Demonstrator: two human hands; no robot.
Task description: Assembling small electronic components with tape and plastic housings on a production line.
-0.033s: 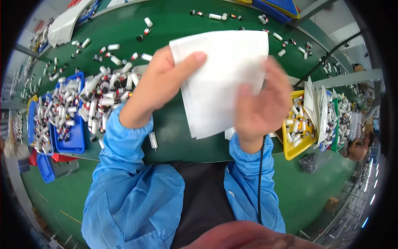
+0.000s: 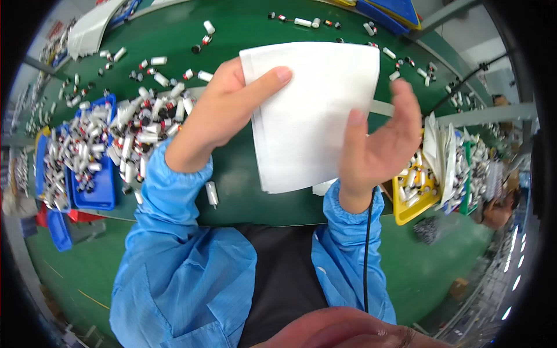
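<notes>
My left hand (image 2: 229, 110) grips a white sheet of paper (image 2: 310, 110) at its upper left side, thumb on top and the fingers hidden beneath. The sheet looks layered or folded at its left edge and is held above the green table (image 2: 249, 209). My right hand (image 2: 383, 139) is beside the sheet's lower right edge, fingers stretched and thumb apart, holding nothing. Its thumb overlaps the sheet in this view; whether it touches cannot be made out. Below my left wrist lies a single white cylindrical part (image 2: 212, 194) on the table.
At the left, blue trays (image 2: 98, 191) and a heap of white cylindrical parts (image 2: 148, 119) lie close to my left arm. A yellow tray (image 2: 415, 209) with similar parts stands at the right. A black cable (image 2: 367, 255) runs along my right forearm. Loose parts are scattered across the table's far side.
My right hand has shifted right, away from the middle of the sheet, and its fingers have spread. My left hand keeps its grip on the paper.
</notes>
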